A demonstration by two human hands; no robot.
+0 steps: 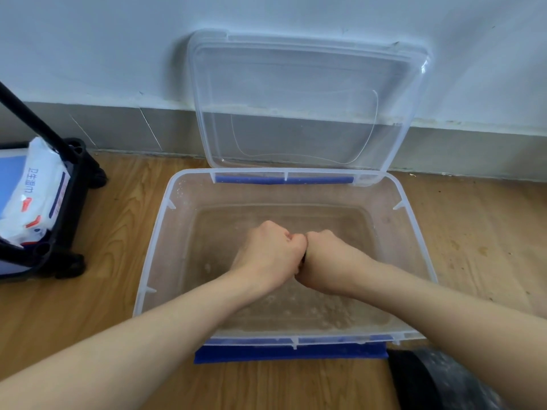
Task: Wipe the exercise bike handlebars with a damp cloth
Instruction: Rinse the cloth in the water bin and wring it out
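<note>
A clear bin (157, 247) of cloudy water (340, 232) sits on the floor (118, 187), its lid (296, 99) propped at 12 o'clock. Above the water, left hand (270, 253) and right hand (328, 258) are fisted side by side, gripping a dark cloth (304, 257), barely visible between them.

Room corner, floor lvl.
Pale wall (88, 39) w/ grey skirting (473, 149), paint chipped along the join; wood-look floor (103, 291); black cart (75, 187) at left edge; soft, even light.
</note>
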